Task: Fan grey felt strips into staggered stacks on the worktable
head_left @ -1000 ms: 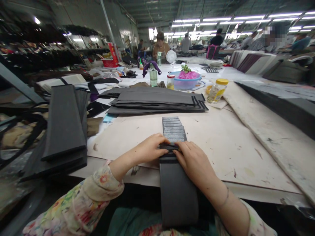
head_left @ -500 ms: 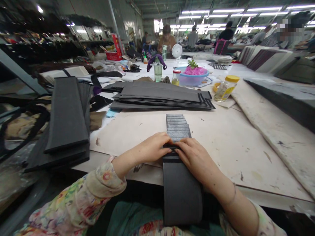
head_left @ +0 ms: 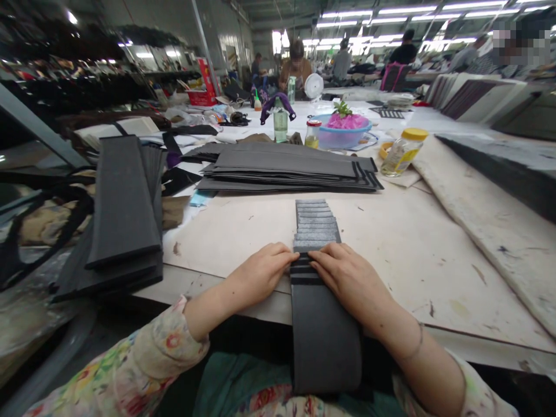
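The bundle of dark strips (head_left: 324,330) lies under both my hands, its near end curving off the table (head_left: 412,249) edge and down onto my lap. My left hand (head_left: 260,275) and right hand (head_left: 350,281) rest flat and open on it, fingertips nearly meeting at the stepped strip ends, gripping nothing. Just past my fingertips, a row of grey strips (head_left: 317,223) is fanned out in overlapping steps; the thick bundle beneath my palms is not yet spread. Beyond the fan the table is bare up to a pile of dark sheets (head_left: 286,168). Right of my hands is wide open board, with a yellow-lidded jar (head_left: 402,152) well off. To my left, stacked dark panels (head_left: 124,208) crowd the table edge.
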Motion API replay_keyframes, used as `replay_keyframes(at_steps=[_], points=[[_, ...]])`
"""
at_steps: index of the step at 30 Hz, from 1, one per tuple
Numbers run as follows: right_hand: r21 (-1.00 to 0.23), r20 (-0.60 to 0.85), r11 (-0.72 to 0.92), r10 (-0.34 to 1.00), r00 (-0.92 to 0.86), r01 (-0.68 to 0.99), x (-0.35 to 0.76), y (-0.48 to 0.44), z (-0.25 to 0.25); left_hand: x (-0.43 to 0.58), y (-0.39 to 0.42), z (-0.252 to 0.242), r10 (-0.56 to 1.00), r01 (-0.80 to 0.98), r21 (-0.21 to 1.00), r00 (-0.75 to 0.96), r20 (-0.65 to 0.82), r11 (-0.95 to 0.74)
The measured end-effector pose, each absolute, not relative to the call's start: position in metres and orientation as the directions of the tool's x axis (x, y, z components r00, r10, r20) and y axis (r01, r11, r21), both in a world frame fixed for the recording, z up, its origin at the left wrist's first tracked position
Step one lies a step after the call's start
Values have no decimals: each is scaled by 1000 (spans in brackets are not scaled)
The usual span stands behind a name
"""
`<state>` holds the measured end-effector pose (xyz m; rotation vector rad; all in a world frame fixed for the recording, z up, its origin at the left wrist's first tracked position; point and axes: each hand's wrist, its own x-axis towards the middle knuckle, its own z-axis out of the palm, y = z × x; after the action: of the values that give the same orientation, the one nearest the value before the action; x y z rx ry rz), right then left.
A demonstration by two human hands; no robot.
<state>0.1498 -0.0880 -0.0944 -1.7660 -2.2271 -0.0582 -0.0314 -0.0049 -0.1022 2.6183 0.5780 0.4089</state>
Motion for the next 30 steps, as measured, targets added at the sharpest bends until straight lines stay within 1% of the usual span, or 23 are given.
replay_keyframes(at_steps=[3,6,8,12,15,18,23,25,27,28,30], points=[[-162,239,231,952,-189,959,149,-88,-93,-36,-5,-104,471,317,540,865,172,-779],[-168,239,224,954,-181,960,149,-88,-93,-40,4,-100,446,313,595,891,87,-741],[-166,252,224,951,-178,960,149,-88,-93,-41,15,-95,481,375,584,876,31,-720],[-158,277,220,946,-171,963,150,-90,-95,-30,36,-90,647,568,550,760,-63,-613],[-174,286,208,946,-152,963,149,-92,-96,-16,45,-94,679,619,571,720,-140,-539],[-191,293,194,947,-133,962,149,-93,-97,-3,49,-101,679,603,595,723,-128,-531],[-189,319,191,940,-124,963,149,-93,-98,7,47,-99,663,532,613,748,-18,-584],[-176,335,192,934,-124,966,149,-93,-98,8,44,-91,634,482,641,774,8,-597],[-167,354,191,927,-122,967,150,-94,-99,9,40,-83,599,432,709,801,-17,-557],[-167,362,191,924,-120,967,150,-94,-99,9,39,-78,581,416,756,812,-59,-505],[-173,378,193,919,-116,966,150,-95,-100,10,37,-70,539,416,840,822,-183,-350]])
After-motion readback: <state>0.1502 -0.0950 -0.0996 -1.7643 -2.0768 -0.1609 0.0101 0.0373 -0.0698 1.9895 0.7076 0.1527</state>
